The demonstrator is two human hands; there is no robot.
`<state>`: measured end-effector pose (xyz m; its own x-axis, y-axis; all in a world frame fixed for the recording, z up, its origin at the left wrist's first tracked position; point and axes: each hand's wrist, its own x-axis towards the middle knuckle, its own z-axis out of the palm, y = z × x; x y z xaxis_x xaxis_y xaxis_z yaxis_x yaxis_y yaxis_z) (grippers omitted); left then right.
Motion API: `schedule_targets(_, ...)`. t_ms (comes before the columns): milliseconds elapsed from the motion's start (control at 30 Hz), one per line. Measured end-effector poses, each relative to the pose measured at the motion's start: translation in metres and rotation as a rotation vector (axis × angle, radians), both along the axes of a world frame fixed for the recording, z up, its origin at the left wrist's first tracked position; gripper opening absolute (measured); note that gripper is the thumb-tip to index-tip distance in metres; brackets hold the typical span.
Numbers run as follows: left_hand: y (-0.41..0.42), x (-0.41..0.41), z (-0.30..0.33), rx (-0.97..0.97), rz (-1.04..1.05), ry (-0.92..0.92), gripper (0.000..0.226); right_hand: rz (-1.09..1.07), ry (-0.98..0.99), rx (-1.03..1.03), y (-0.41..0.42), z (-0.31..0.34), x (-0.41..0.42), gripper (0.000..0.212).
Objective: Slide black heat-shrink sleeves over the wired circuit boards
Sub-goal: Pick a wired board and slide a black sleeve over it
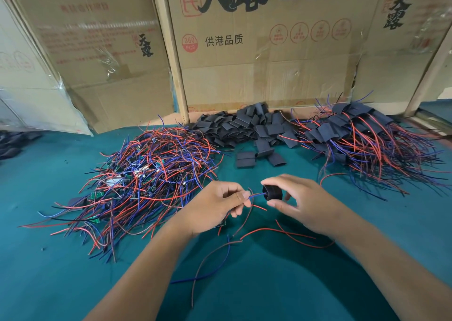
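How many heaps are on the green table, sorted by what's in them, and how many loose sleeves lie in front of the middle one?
Heaps of bare wired boards: 1
Heaps of empty black sleeves: 1
Heaps of sleeved boards: 1
Loose sleeves before the middle heap: about 4, as some overlap
Total: 3 heaps, about 4 loose sleeves

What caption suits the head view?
Left hand feeds wires into a black sleeve pinched by the right hand.
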<state>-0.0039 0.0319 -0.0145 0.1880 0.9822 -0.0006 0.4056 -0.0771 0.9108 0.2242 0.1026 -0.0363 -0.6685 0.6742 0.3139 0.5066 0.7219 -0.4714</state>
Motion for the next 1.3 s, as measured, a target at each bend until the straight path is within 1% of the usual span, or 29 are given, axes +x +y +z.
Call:
schedule_targets(67, 0.001, 0.001, 0.002, 0.046, 0.031, 0.041, 0.016, 0.012, -0.057, 0.042, -0.003, -0.001, -0.004, 0.036)
schedule_targets(133, 0.0, -0.008, 0.01, 0.127, 0.08, 0.127, 0.01, 0.008, -0.089, 0.087, -0.005, -0.002, -0.006, 0.038)
schedule_targets(200, -0.005, -0.029, 0.02, 0.16, 0.014, 0.248, 0.007, 0.002, -0.085, 0.089, -0.008, -0.001, -0.007, 0.04)
schedule_targets(267, -0.012, -0.049, 0.026, 0.059, -0.092, 0.362, 0.018, 0.009, -0.078, 0.073, -0.011, 0.0, -0.008, 0.037)
schedule_targets(333, -0.015, -0.055, 0.025, -0.039, -0.135, 0.49, 0.028, 0.024, -0.086, 0.076, -0.013, 0.001, -0.01, 0.033)
schedule_targets(400, -0.012, -0.053, 0.02, -0.027, -0.157, 0.66, 0.031, 0.037, -0.08, 0.071, -0.014, 0.003, -0.011, 0.03)
schedule_targets(467, -0.008, -0.049, 0.014, -0.012, -0.16, 0.724, 0.03, 0.048, -0.081, 0.058, -0.015, 0.004, -0.012, 0.029)
schedule_targets(600, -0.007, -0.048, 0.012, 0.033, -0.171, 0.719, 0.023, 0.079, -0.084, 0.065, -0.017, 0.005, -0.014, 0.032)
schedule_targets(733, -0.006, -0.042, 0.019, 0.199, -0.142, 0.699, 0.02, 0.068, -0.078, 0.09, -0.018, 0.006, -0.015, 0.034)
schedule_targets(867, -0.006, -0.029, 0.022, 0.338, -0.107, 0.671, 0.019, 0.032, -0.095, 0.253, -0.02, 0.011, -0.014, 0.034)
schedule_targets(933, -0.007, -0.023, 0.022, 0.387, -0.084, 0.672, 0.018, 0.035, -0.09, 0.289, -0.023, 0.015, -0.015, 0.035)
schedule_targets(1067, -0.009, -0.014, 0.021, 0.453, -0.064, 0.532, 0.016, 0.062, -0.044, 0.322, -0.028, 0.019, -0.017, 0.038)
schedule_targets(1300, -0.007, -0.01, 0.02, 0.453, -0.028, 0.341, 0.019, 0.075, 0.046, 0.357, -0.026, 0.019, -0.017, 0.036)
